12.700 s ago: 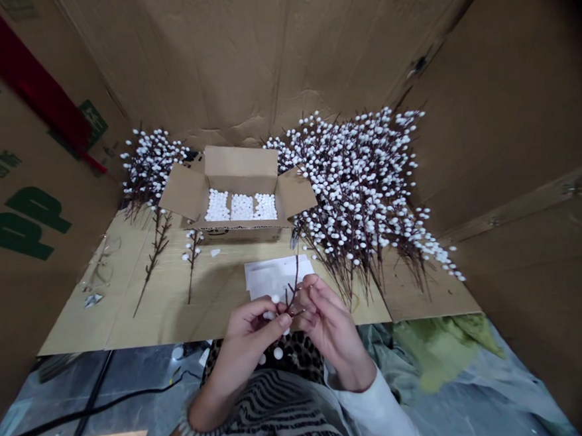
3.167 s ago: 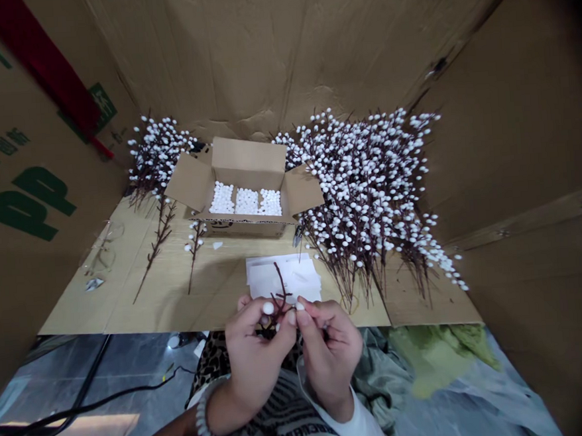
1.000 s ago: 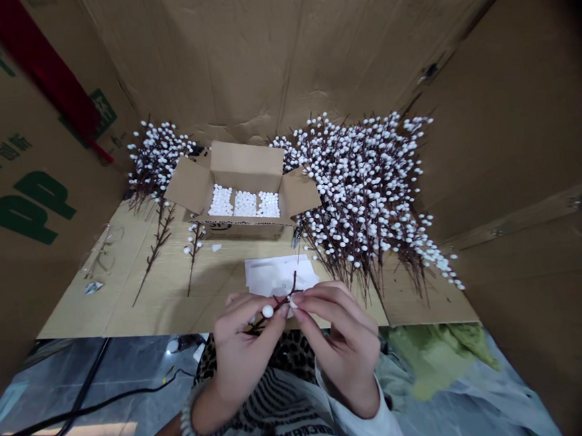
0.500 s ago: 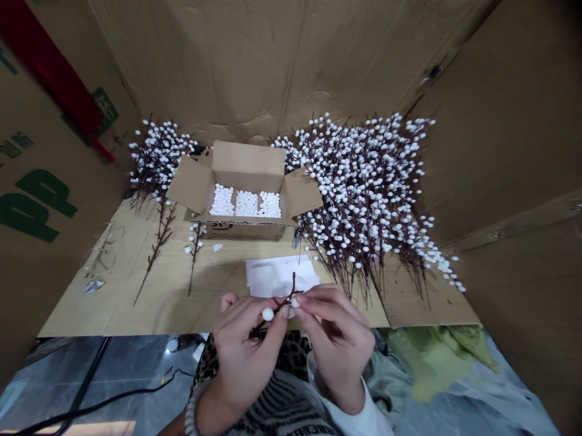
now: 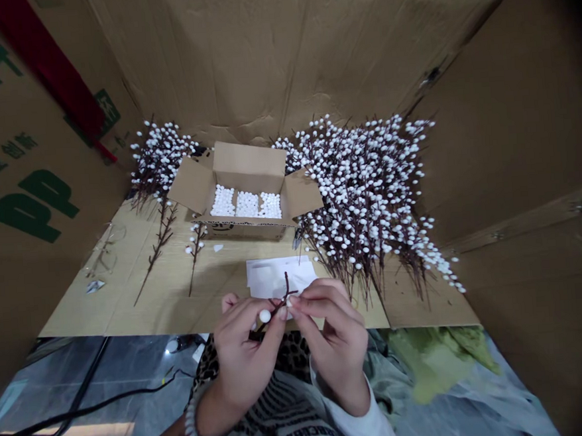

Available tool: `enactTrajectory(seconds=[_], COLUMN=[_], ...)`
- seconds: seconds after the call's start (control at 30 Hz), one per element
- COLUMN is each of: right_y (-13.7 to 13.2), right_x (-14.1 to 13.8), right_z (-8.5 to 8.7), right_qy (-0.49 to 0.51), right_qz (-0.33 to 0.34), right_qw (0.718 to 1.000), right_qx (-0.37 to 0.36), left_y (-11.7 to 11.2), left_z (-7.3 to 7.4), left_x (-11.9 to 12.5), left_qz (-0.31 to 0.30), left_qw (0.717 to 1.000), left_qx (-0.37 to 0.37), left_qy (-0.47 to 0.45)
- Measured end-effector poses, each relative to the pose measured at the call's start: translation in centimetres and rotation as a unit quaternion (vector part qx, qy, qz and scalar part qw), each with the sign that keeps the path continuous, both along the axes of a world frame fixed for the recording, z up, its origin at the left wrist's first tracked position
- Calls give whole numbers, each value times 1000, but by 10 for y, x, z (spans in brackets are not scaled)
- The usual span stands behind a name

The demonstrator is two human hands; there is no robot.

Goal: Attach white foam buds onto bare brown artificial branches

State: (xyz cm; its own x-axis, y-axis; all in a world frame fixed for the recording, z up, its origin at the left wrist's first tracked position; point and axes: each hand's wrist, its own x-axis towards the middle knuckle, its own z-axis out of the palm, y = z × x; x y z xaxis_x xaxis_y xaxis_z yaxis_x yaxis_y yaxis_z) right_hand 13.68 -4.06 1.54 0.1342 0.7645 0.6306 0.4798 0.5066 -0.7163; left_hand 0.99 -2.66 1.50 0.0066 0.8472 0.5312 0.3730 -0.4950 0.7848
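My left hand [image 5: 247,340] pinches a brown artificial berry branch [image 5: 286,283] between thumb and fingers, at the front edge of the table. One white berry [image 5: 264,316] sits on the branch beside my left thumb. My right hand [image 5: 331,328] is closed at its fingertips on another small white berry [image 5: 289,301], held against a twig of the branch. The fingertips of both hands nearly meet there. White papers [image 5: 280,275] lie just beyond. Fingers partly hide the lower stem.
An open cardboard box [image 5: 247,231] holds white berries in three sections. A large heap of berried branches [image 5: 363,180] lies right, a smaller bunch [image 5: 159,154] back left. A bare branch [image 5: 158,244] and a partly berried one [image 5: 196,251] lie left. Cardboard walls [image 5: 504,130] enclose the table.
Both hands stay on the branch. My right hand has shifted slightly left with the berry, and the branch tip has moved a little left too.
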Motion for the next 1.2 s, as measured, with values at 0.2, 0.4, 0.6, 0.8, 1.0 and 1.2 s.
enactTrajectory(seconds=[0.2,0.4,0.6,0.8,1.0,1.2], right_y=[0,-3,4,9,10,8], right_x=[7,2,0,-2,-1,4], right_z=[4,1,2,7,3,5], right_qy=[-39,18,129,172,153,116], right_qz=[16,23,54,80,65,72], right_qw=[999,999,985,976,980,986], right_qx=[-4,-12,-102,-105,-111,-99], left_y=[0,0,2,3,2,3], left_z=[-3,-4,-6,0,1,2], left_x=[0,1,1,2,3,2], left_qz=[-14,-62,-91,-127,-131,-127], left_qw=[999,939,850,826,820,815], left_qx=[-34,-255,-382,-396,-397,-408], left_qy=[-34,-221,-350,-382,-391,-391])
